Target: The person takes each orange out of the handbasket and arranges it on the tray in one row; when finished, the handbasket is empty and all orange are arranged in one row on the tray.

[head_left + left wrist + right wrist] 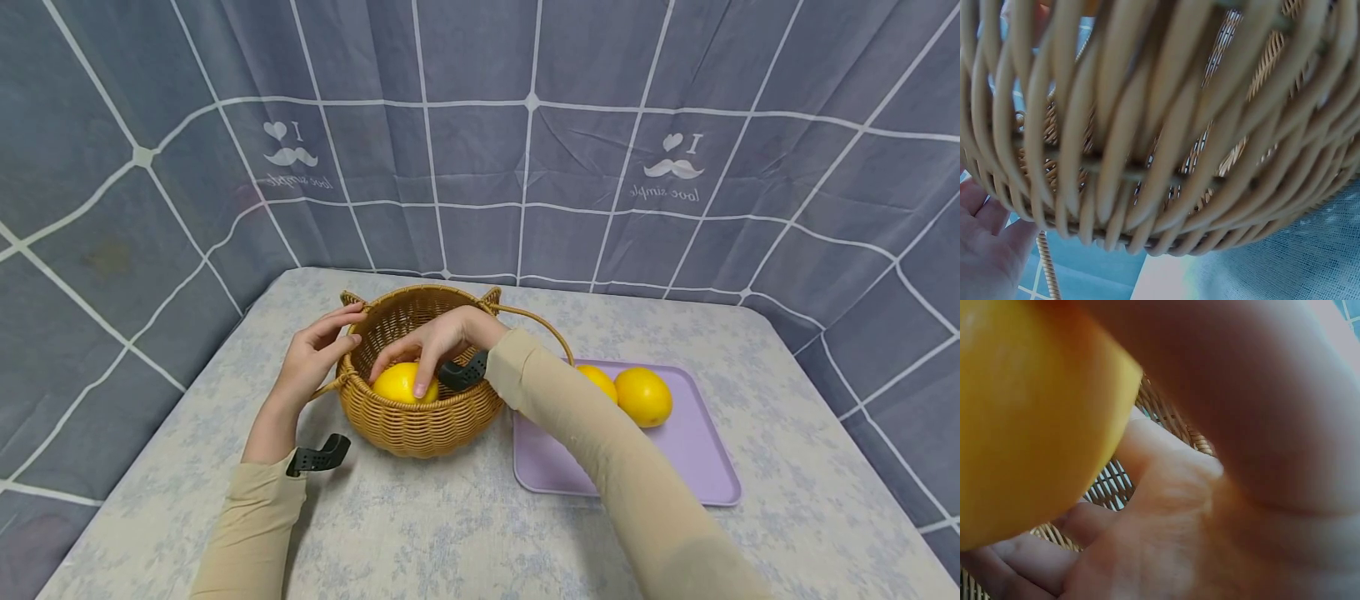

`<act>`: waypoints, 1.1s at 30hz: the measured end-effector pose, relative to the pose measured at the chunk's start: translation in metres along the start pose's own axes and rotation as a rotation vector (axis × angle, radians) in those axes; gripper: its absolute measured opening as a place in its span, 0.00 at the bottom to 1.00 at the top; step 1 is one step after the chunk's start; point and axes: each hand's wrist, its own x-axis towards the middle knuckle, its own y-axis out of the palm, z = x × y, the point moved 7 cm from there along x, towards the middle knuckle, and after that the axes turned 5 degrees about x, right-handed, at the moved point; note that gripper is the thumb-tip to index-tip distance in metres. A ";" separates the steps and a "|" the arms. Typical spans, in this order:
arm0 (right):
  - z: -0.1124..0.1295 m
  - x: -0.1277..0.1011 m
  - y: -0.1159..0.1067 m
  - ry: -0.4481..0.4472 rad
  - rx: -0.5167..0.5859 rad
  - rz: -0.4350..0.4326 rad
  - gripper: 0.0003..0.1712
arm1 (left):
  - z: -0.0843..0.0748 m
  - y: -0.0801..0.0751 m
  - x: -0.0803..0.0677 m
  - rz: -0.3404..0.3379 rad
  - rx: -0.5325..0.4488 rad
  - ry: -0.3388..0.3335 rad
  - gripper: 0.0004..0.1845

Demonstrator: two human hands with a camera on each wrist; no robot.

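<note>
A round wicker basket (420, 421) stands on the table in the head view. My right hand (435, 342) reaches into it, fingers curled round a yellow lemon (397, 385) held inside the basket. The right wrist view is filled by that lemon (1029, 419) against my palm (1166, 537), with basket weave behind. My left hand (318, 354) rests against the basket's left rim, fingers straight. The left wrist view shows the basket's wall (1166, 137) up close and my palm (982, 250) at the lower left.
A lilac tray (675, 458) lies to the right of the basket with two more lemons (642, 397) on it. The basket's thin handle (536, 321) arcs down behind my right forearm. A blue checked cloth hangs behind the table.
</note>
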 end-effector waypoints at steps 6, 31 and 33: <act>0.004 -0.002 -0.004 -0.034 -0.066 -0.068 0.42 | 0.001 -0.001 0.000 -0.008 0.015 -0.002 0.19; 0.019 -0.081 -0.007 -0.462 -0.076 -0.342 0.50 | -0.001 -0.002 -0.001 -0.012 0.006 0.002 0.20; 0.018 -0.093 -0.007 -0.491 -0.059 -0.376 0.49 | -0.001 -0.001 0.000 -0.010 0.009 0.002 0.20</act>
